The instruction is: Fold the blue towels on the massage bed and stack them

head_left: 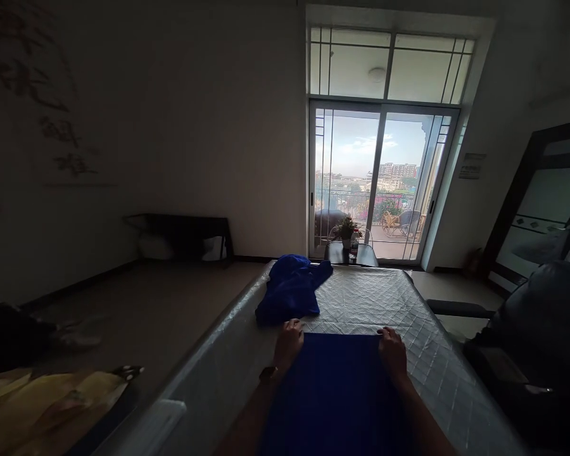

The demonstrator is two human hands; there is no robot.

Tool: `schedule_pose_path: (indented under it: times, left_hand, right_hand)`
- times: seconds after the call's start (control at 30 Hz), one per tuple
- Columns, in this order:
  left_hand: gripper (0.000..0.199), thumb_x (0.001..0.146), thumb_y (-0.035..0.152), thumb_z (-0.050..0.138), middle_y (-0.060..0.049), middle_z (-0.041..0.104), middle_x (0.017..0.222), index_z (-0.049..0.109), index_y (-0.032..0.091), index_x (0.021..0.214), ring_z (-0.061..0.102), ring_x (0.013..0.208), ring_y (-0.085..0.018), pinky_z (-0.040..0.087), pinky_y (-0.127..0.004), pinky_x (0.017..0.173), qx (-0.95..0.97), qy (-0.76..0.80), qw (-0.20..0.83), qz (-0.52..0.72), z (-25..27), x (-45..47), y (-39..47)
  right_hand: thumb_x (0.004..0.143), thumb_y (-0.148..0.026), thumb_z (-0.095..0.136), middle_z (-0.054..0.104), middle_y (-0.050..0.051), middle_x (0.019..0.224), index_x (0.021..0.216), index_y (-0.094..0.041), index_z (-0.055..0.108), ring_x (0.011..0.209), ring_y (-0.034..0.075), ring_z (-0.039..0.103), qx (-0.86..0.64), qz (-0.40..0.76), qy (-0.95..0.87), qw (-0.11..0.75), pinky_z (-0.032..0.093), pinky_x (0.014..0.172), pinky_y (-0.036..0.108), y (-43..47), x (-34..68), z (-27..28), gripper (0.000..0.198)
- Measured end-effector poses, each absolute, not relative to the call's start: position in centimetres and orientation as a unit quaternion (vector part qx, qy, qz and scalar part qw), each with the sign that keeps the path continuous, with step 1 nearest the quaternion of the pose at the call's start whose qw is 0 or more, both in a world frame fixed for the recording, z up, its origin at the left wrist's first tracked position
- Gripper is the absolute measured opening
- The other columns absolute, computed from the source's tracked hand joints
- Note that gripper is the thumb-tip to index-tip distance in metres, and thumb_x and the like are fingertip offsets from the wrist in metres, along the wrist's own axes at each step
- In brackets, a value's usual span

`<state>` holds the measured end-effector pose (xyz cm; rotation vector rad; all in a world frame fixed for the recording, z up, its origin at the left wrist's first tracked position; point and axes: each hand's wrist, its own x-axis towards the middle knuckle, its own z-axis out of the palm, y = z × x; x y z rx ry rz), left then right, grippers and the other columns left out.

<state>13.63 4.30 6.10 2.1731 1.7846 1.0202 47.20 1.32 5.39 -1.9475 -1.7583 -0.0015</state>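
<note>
A dark blue piece of cloth (342, 386) stretches between my two hands, its far edge straight and taut. My left hand (291, 341), with a band on the wrist, pinches the far left corner. At the far right corner, my right hand (392, 347) grips the same edge. The near part of the cloth runs out of the bottom of the view, so whether it is a garment does not show. Just beyond my left hand lies a crumpled blue garment (289, 288) on a mattress (361, 294) with a shiny, quilted surface.
A small dark table (365, 254) with a potted plant (346, 229) and a bottle stands past the mattress, before sliding glass doors. Yellowish fabric (47, 405) is at lower left. A dark, bulky seat (541, 323) flanks the right side. A low black stand (185, 234) is by the wall.
</note>
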Motion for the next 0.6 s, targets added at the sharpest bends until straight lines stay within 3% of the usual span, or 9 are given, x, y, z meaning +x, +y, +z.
schedule_pose_path:
  times: [0.2,0.33,0.4,0.6]
  left_hand:
    - [0.038,0.100,0.039,0.043,-0.010,0.063,0.139,0.070,0.029,0.125,0.053,0.134,-0.027,0.036,-0.040,0.115,0.831,0.474,0.087,0.278,5.3,26.1,1.6]
    - [0.051,0.102,0.051,0.035,-0.012,0.054,0.150,0.058,0.028,0.141,0.044,0.142,-0.029,0.030,-0.049,0.120,0.847,0.454,0.092,0.260,3.5,31.4,0.4]
    - [0.054,0.103,0.052,0.033,-0.013,0.051,0.153,0.053,0.026,0.146,0.040,0.145,-0.031,0.027,-0.054,0.121,0.841,0.469,0.091,0.253,2.8,31.1,0.5]
    - [0.056,0.102,0.054,0.032,-0.010,0.045,0.157,0.051,0.027,0.148,0.031,0.149,-0.032,0.020,-0.054,0.122,0.788,0.577,0.050,0.207,2.6,21.2,1.3]
  right_hand:
    - [0.096,-0.029,0.039,0.048,0.008,0.154,0.146,-0.016,0.052,0.147,0.024,0.035,-0.677,0.014,-0.709,0.196,0.026,0.120,0.038,-0.5,45.3,3.9,0.053]
    - [0.094,-0.021,0.036,0.038,0.009,0.160,0.149,-0.016,0.048,0.151,0.025,0.026,-0.670,-0.001,-0.731,0.130,0.021,0.122,0.041,-1.1,45.3,3.2,0.057]
    - [0.095,-0.022,0.033,0.035,0.009,0.161,0.149,-0.017,0.048,0.152,0.025,0.025,-0.676,-0.013,-0.728,0.115,0.021,0.122,0.044,-1.2,45.3,3.1,0.055]
    - [0.099,-0.028,0.028,0.034,0.015,0.161,0.153,-0.010,0.038,0.152,0.024,0.023,-0.702,-0.016,-0.699,0.138,0.020,0.122,0.044,-1.1,44.9,2.9,0.058]
